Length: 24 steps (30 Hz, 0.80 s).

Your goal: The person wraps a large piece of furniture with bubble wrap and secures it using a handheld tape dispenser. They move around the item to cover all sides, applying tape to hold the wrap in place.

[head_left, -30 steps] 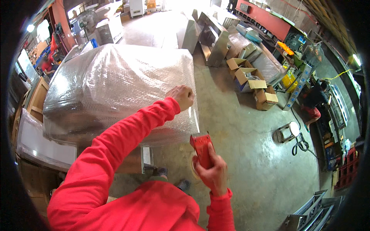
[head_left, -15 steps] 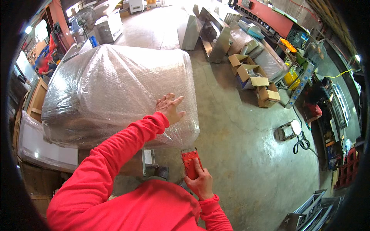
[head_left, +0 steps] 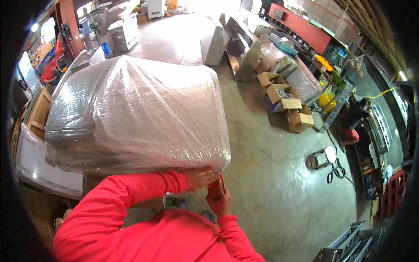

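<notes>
A large boxy bulk wrapped in clear bubble wrap [head_left: 144, 113] stands in front of the person and to the left, its longer side seeming to run left to right across the body. Its rounded near right corner lies just ahead of the left hand [head_left: 201, 178], which is the nearer of the two; the right hand [head_left: 221, 205] sits lower, to the right and closer to the body.

Well apart, at the far right, a red plastic lattice crate [head_left: 389, 192] stands by the wall; its contents cannot be made out. Three open brown cardboard boxes [head_left: 300, 121] stand close together on the grey concrete floor [head_left: 279, 183]. The middle one holds something pale and clear, like plastic; what the other two hold is unclear. Behind them is a yellow container [head_left: 326, 103], its inside hidden.

The left hand is flattened, fingers together and nearly straight along the wrap's near lower edge, fingertips at the tool's front end; whether it pinches anything cannot be told. The right hand is closed around a red, blocky handheld tool [head_left: 214, 189], which points away from the body, towards that corner.
</notes>
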Each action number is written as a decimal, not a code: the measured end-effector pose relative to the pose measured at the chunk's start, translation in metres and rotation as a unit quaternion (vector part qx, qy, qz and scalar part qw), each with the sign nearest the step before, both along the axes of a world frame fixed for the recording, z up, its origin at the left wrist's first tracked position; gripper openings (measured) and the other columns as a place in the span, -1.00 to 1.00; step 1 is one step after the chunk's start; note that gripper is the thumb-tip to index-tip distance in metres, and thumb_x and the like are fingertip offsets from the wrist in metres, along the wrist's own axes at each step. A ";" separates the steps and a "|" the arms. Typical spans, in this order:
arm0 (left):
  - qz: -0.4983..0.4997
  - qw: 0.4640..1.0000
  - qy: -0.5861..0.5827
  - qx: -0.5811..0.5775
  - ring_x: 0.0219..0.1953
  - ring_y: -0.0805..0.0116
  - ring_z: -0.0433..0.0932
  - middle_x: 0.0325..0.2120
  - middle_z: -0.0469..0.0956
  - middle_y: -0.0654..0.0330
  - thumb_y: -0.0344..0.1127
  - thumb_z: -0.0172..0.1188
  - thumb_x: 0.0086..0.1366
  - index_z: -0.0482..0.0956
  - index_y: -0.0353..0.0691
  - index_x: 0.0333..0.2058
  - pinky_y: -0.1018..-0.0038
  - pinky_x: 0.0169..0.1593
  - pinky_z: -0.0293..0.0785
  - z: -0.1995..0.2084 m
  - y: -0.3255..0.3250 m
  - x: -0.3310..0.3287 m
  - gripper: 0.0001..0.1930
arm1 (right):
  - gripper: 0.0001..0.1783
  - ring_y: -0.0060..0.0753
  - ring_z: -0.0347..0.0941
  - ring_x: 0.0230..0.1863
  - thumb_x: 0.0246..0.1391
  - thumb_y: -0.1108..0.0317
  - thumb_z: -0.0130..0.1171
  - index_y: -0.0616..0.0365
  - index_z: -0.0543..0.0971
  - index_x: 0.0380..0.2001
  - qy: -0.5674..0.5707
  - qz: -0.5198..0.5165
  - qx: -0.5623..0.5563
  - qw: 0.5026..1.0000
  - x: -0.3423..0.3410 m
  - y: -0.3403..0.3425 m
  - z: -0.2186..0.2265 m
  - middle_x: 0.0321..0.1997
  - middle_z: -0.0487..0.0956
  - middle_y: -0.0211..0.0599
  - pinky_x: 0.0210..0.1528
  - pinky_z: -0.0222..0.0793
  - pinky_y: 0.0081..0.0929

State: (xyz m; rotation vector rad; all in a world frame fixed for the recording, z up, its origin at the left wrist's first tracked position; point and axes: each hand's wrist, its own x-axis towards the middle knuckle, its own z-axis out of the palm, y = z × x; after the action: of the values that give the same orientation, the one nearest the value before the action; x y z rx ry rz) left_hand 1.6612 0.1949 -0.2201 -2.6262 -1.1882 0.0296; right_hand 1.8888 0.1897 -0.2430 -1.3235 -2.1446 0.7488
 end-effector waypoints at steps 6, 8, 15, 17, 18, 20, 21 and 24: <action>0.011 0.941 0.303 0.152 0.58 0.15 -0.19 0.55 -0.09 0.16 -0.04 -0.14 0.37 0.07 -0.15 0.49 -0.17 0.54 -0.51 -0.014 0.005 0.009 -0.25 | -0.08 0.21 0.63 -0.20 -0.21 0.06 0.39 -0.15 0.43 0.34 -0.200 0.029 -0.163 0.966 0.015 -0.008 0.030 -0.24 0.65 0.05 -0.21 0.55 0.09; 0.032 0.935 0.318 0.153 0.59 0.15 -0.28 0.56 -0.15 0.19 -0.02 -0.17 0.39 0.04 -0.11 0.51 -0.23 0.51 -0.62 -0.021 0.000 0.018 -0.26 | -0.20 0.19 0.63 -0.18 -0.18 0.09 0.35 -0.13 0.50 0.26 -0.233 0.027 -0.172 0.957 0.009 -0.004 0.047 -0.25 0.67 0.06 -0.20 0.57 0.06; 0.096 0.871 0.397 0.274 0.58 0.03 -0.32 0.57 -0.26 0.20 0.06 -0.10 0.34 -0.05 -0.04 0.53 -0.22 0.52 -0.41 -0.123 0.017 -0.004 -0.17 | -0.52 0.10 0.67 -0.16 -0.08 0.16 0.25 -0.07 0.62 -0.01 -0.403 0.254 -0.035 0.879 -0.043 0.036 0.009 -0.21 0.72 -0.07 -0.20 0.60 0.01; 0.108 0.894 0.362 0.241 0.58 0.03 -0.28 0.56 -0.22 0.20 0.06 -0.07 0.33 -0.04 -0.03 0.52 -0.14 0.54 -0.35 -0.163 0.013 -0.007 -0.17 | -0.57 0.09 0.68 -0.14 -0.06 0.05 0.30 -0.08 0.68 -0.10 -0.361 0.265 -0.091 0.890 -0.028 0.027 0.030 -0.20 0.73 -0.11 -0.15 0.61 -0.01; 0.121 0.912 0.324 0.220 0.57 0.03 -0.26 0.56 -0.20 0.20 0.06 -0.05 0.32 -0.03 -0.02 0.52 -0.10 0.55 -0.33 -0.191 0.012 -0.007 -0.16 | -0.62 0.11 0.68 -0.15 -0.04 0.02 0.32 -0.09 0.73 -0.16 -0.308 0.217 -0.125 0.918 -0.016 0.017 0.053 -0.23 0.73 -0.08 -0.13 0.62 0.00; 0.167 0.923 0.281 0.202 0.57 0.03 -0.23 0.55 -0.16 0.20 0.07 -0.01 0.31 -0.01 -0.01 0.52 -0.02 0.56 -0.27 -0.255 0.003 -0.027 -0.15 | -0.25 0.12 0.67 -0.14 -0.19 -0.24 0.39 -0.12 0.61 0.07 -0.350 0.227 -0.136 0.899 0.002 0.004 0.020 -0.19 0.73 -0.10 -0.14 0.60 0.01; 0.210 0.906 0.294 0.222 0.57 0.03 -0.21 0.55 -0.14 0.20 0.07 0.00 0.30 0.00 0.00 0.52 0.02 0.57 -0.24 -0.291 -0.017 -0.055 -0.15 | -0.21 0.14 0.67 -0.15 -0.21 -0.29 0.40 -0.12 0.60 0.08 -0.325 0.266 -0.104 0.902 -0.003 -0.012 0.013 -0.19 0.73 -0.09 -0.16 0.59 0.04; 0.138 0.990 0.029 -0.019 0.38 0.01 0.04 0.35 0.09 0.16 0.01 0.07 0.30 0.17 -0.03 0.40 0.03 0.42 -0.02 -0.199 0.009 0.037 -0.27 | -0.19 0.16 0.66 -0.22 -0.23 -0.34 0.43 -0.12 0.61 0.06 -0.294 0.215 -0.080 0.928 0.039 -0.023 0.005 -0.29 0.72 -0.07 -0.24 0.57 0.05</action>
State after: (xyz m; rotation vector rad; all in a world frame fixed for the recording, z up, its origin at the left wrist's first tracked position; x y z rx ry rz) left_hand 1.6983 0.2040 -0.4191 -2.4525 -1.5344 0.1812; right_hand 1.9280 0.1665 -0.2378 -1.2816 -2.9771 0.7702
